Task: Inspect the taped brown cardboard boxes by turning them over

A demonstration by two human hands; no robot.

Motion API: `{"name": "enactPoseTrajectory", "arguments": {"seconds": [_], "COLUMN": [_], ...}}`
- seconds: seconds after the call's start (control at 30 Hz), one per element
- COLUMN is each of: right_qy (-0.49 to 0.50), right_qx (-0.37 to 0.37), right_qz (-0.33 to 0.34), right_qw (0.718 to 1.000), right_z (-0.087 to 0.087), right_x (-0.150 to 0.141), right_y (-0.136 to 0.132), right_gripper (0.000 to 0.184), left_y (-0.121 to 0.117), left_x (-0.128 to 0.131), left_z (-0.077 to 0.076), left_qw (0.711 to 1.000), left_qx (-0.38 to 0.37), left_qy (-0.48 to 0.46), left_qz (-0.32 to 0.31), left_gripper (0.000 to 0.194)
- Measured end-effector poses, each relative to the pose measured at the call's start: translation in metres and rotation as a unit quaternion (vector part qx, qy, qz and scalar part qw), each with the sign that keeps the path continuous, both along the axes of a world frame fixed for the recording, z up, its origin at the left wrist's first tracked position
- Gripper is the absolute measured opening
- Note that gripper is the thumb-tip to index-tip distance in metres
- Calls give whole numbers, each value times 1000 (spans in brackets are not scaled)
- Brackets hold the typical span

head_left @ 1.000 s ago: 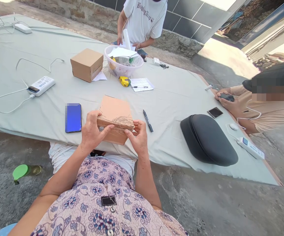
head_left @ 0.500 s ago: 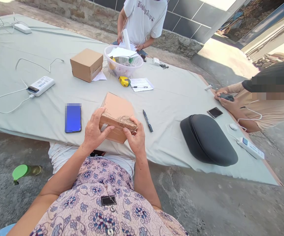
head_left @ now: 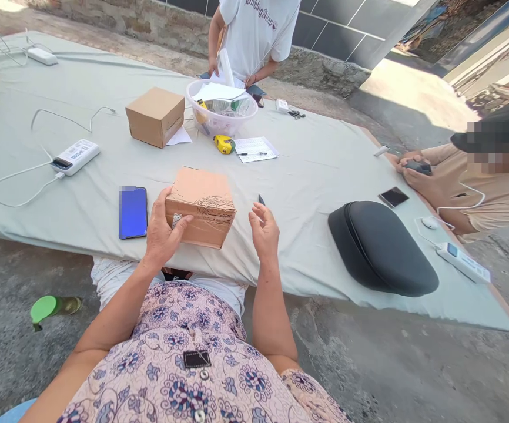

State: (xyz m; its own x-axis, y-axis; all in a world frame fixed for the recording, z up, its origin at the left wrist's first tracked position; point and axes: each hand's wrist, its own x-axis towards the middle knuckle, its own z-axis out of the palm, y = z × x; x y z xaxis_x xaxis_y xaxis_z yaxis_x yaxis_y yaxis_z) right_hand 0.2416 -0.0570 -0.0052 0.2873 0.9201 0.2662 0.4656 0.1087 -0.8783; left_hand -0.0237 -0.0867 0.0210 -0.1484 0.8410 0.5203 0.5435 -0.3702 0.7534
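Near box (head_left: 200, 207) — phone (head_left: 133, 214) left, pen (head_left: 261, 200) right, basket (head_left: 230, 126) behind

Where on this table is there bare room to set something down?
One patch lies between the right hand, the notepad and the black case; another, between the blue-screened phone and the white device at its left. It's crowded around the basket: farther box, tape measure and notepad sit close.

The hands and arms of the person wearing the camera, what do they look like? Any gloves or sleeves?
The left hand and right hand have no gloves, and no rings or watches show. A pale pink sleeve with dark blue flowers ends high on the right arm. The left arm is bare as far as it shows.
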Motion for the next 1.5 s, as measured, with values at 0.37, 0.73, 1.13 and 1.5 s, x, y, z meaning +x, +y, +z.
{"name": "enactPoseTrajectory", "arguments": {"seconds": [0.37,0.73,1.13,1.5], "right_qy": [-174,135,45,-20], "right_qx": [-93,-44,336,351], "right_qz": [-131,-34,12,103], "right_qw": [972,989,941,930], "right_z": [-56,-23,47,51], "right_x": [33,3,-49,-52], "right_y": [14,-29,-75,-78], "right_gripper": [37,73,14,9], "left_y": [-2,8,12,11], "left_x": [4,7,10,9], "left_z": [1,20,20,19], "left_qw": [997,996,997,996], "left_qx": [11,-8,-13,-16], "left_qy": [71,86,81,86], "left_qz": [-14,-7,-1,-7], "left_gripper": [61,61,63,64]}}
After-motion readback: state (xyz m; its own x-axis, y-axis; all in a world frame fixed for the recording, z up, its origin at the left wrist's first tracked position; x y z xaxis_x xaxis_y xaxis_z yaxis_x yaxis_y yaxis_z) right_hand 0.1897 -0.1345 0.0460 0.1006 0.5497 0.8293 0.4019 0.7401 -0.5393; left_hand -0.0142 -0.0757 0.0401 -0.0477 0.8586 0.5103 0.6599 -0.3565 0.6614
